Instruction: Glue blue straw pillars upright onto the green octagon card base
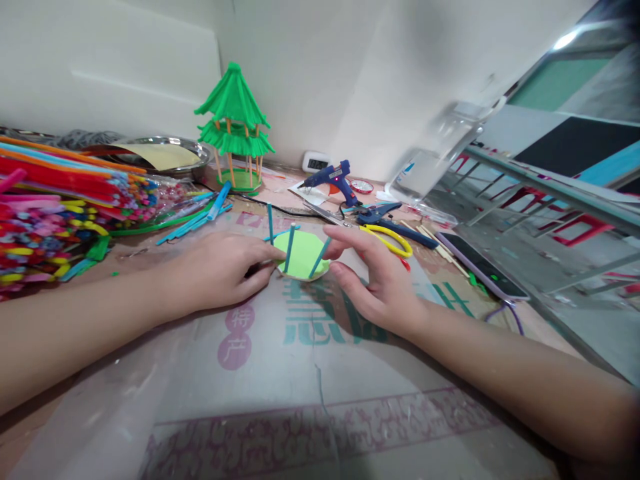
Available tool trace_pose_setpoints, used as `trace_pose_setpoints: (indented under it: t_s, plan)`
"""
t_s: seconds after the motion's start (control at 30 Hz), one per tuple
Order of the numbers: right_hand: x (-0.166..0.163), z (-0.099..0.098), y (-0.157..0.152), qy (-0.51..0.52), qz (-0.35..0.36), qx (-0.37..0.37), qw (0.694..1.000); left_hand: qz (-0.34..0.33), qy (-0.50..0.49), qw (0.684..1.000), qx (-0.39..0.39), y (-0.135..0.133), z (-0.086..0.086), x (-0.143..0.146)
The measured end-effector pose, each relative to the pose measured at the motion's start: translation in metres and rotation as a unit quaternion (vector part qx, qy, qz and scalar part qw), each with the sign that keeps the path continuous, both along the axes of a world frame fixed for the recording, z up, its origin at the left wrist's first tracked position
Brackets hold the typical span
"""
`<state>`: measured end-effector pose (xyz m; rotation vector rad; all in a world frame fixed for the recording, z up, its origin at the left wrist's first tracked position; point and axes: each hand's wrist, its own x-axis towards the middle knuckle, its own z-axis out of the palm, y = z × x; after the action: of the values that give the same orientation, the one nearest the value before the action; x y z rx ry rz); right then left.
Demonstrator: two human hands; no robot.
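Observation:
A flat light-green many-sided base lies on the cardboard in front of me. Teal sticks stand on it; the one at the right leans outward. My left hand holds the base's left edge between curled fingers and thumb. Close by the leaning stick is my right hand, its thumb and index finger apart; whether a fingertip touches the stick is hard to tell. Another teal stick lies behind the base, partly hidden.
A green pagoda model stands at the back. Pipe cleaner bundles fill the left. Behind my right hand are a blue glue gun, pliers and yellow-handled scissors. A phone and plastic jug are at right.

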<state>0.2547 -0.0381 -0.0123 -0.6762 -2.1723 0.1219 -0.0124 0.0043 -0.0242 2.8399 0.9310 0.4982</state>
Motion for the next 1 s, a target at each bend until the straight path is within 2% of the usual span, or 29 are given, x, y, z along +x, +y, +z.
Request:
trace_pose_setpoints:
  t_s: [0.13, 0.33, 1.0]
  plan:
    - [-0.001, -0.001, 0.003, 0.014, -0.012, -0.037, 0.999, 0.004, 0.006, 1.0, 0.012, 0.0, 0.0, 0.0]
    - [-0.002, -0.004, 0.01, -0.038, -0.034, -0.097, 0.994, 0.004, 0.001, 0.999, 0.035, 0.0, -0.002, 0.0]
    - [-0.003, -0.003, 0.016, -0.088, -0.014, -0.108, 0.99, 0.01, 0.008, 1.0, 0.021, 0.0, 0.0, 0.0]
